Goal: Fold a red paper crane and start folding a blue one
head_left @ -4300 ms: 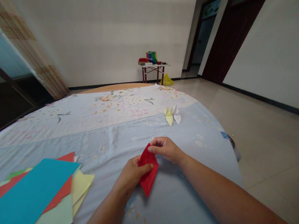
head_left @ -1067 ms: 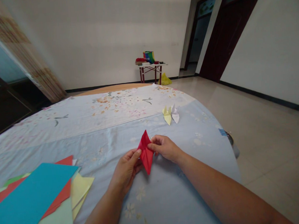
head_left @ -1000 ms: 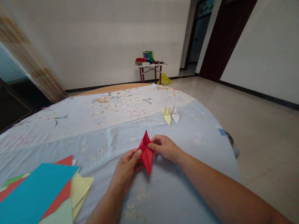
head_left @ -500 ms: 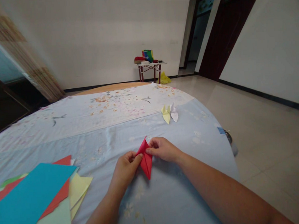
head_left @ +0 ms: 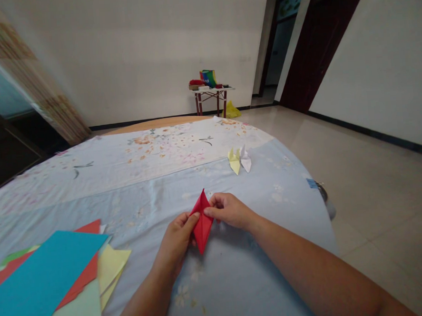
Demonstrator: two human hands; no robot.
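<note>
Red folded paper (head_left: 202, 231): you held it at the frame's lower centre.
Left hand (head_left: 177, 232): you pinched the paper's left side.
Right hand (head_left: 233, 211): you pinched its right.
Creases: light, even pressure probably suited them.

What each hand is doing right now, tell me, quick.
Left hand: closed, holding the left edge of the folded red paper, thumb on top.
Right hand: closed, pinching the right edge of the same paper.
</note>
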